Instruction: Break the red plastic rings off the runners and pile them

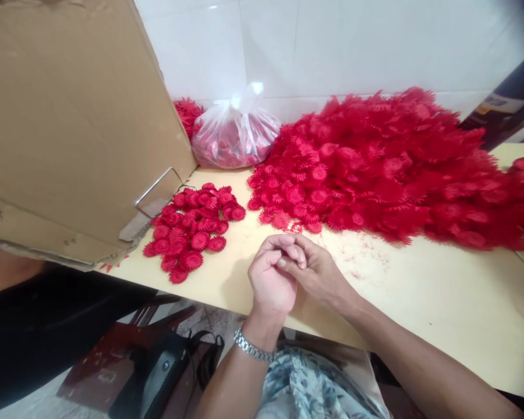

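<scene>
My left hand, with a metal watch on its wrist, is turned palm up above the table's front part, fingers curled in. My right hand is closed over those fingers, its thumb pressed against them. Whether anything small lies between the hands is hidden. To the left of them lies a small heap of red toothed discs, like paper flower pieces. Beyond and to the right spreads a far larger pile of the same red pieces.
A large cardboard box with a bent wire near its lower corner stands at left. A tied clear plastic bag of red pieces leans by the tiled wall. Below the table are a dark bag and another person's arm.
</scene>
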The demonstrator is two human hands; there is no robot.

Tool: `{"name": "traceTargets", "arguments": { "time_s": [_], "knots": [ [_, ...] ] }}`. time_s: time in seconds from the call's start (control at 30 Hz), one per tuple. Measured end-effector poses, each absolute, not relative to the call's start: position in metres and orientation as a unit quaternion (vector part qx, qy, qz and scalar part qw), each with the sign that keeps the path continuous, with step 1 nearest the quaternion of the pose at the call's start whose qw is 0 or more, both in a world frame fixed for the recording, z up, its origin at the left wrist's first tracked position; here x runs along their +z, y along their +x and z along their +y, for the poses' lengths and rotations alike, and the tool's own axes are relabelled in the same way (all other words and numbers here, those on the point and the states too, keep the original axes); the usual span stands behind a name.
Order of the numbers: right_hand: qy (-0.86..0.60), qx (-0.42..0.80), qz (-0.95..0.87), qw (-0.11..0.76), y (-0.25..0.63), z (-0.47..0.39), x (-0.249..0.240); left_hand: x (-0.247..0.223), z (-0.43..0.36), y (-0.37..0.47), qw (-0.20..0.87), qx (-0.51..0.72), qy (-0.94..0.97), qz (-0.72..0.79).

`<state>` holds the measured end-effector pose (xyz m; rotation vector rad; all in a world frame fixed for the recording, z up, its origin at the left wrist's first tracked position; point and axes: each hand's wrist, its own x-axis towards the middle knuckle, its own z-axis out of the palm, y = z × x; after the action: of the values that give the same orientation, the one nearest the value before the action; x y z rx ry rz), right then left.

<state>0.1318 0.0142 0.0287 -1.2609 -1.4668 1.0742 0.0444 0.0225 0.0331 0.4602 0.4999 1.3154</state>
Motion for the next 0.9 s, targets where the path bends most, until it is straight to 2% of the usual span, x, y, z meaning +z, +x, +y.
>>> {"name": "traceTargets", "arguments": {
  "time_s": [0.1,0.23,0.3,0.4,0.5,0.6,0.7,0.9],
  "knots": [
    [-0.547,0.37,-0.61,0.438,0.126,0.015,0.028,0.032,0.023,0.047,0.725,0.613,0.2,0.243],
    [-0.519,0.371,-0.618,0.46,0.123,0.014,0.031,0.03,0.025,0.047,0.721,0.609,0.191,0.269],
    [-0.493,0.401,-0.632,0.443,0.128,0.013,0.033,0.029,0.028,0.043,0.722,0.605,0.184,0.281],
    [-0.441,0.51,-0.624,0.395,0.141,0.014,0.033,0.028,0.031,0.035,0.75,0.575,0.158,0.285],
    [-0.4,0.587,-0.572,0.411,0.151,0.017,0.029,0.028,0.031,0.03,0.765,0.567,0.141,0.27],
    [-0.398,0.598,-0.55,0.426,0.15,0.018,0.028,0.028,0.028,0.031,0.771,0.566,0.152,0.25],
    [-0.436,0.574,-0.558,0.412,0.141,0.014,0.031,0.029,0.024,0.037,0.762,0.572,0.182,0.243],
    [-0.53,0.421,-0.594,0.435,0.125,0.008,0.025,0.025,0.02,0.048,0.724,0.596,0.211,0.274]
  ]
}}
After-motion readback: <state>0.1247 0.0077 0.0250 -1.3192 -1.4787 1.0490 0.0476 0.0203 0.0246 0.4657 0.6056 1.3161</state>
